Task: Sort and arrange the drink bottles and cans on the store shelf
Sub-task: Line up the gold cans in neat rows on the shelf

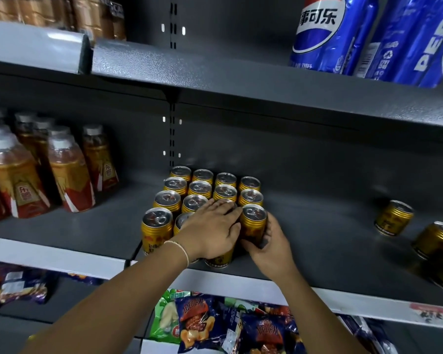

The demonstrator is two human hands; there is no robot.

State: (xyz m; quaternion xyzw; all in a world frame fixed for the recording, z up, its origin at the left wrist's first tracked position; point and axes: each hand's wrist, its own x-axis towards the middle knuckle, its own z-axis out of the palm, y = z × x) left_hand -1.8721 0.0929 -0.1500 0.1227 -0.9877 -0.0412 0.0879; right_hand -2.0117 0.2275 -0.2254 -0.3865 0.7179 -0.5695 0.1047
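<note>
Several gold cans [199,188] stand in tight rows on the dark grey middle shelf [317,226]. My right hand [270,245] grips the front-right gold can [253,221] of the block from its right side. My left hand [210,231] lies flat with straight fingers on top of the cans just left of it, covering their lids. Two more gold cans, one [393,217] and another [437,242], stand apart at the shelf's right end.
Amber drink bottles [69,175] with grey caps stand at the left of the same shelf. Blue cola cans [325,34] fill the upper shelf at right. Snack bags [207,325] lie on the shelf below.
</note>
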